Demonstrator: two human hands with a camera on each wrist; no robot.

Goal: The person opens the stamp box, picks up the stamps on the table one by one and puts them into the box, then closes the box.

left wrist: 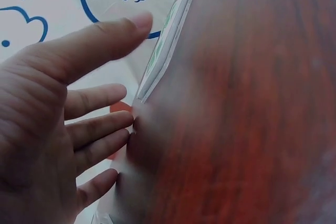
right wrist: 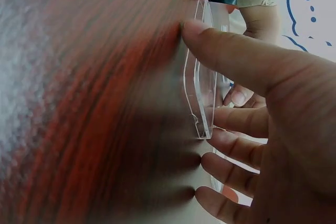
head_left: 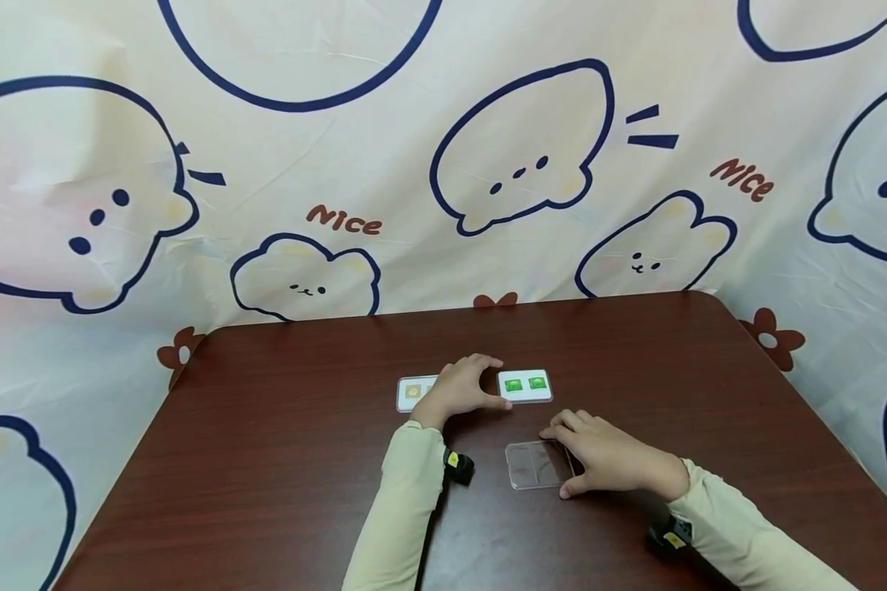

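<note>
In the head view two flat white cases lie near the middle of the table. The right case (head_left: 525,386) shows two green pictures, and the left case (head_left: 411,392), with a tan picture, is partly covered by my left hand (head_left: 458,392). That hand is spread beside the right case's left end, thumb and fingers apart; the left wrist view shows nothing between them. Closer to me lies a clear plastic case (head_left: 534,465). My right hand (head_left: 613,454) stands at its right end, thumb on the near side and loosely bent fingers on the far side; whether they touch it I cannot tell.
The dark brown wooden table (head_left: 266,492) has its far edge against a cloth backdrop (head_left: 406,164) printed with cartoon animals. Black wrist cameras sit on both sleeves, the left camera (head_left: 459,466) near the table surface.
</note>
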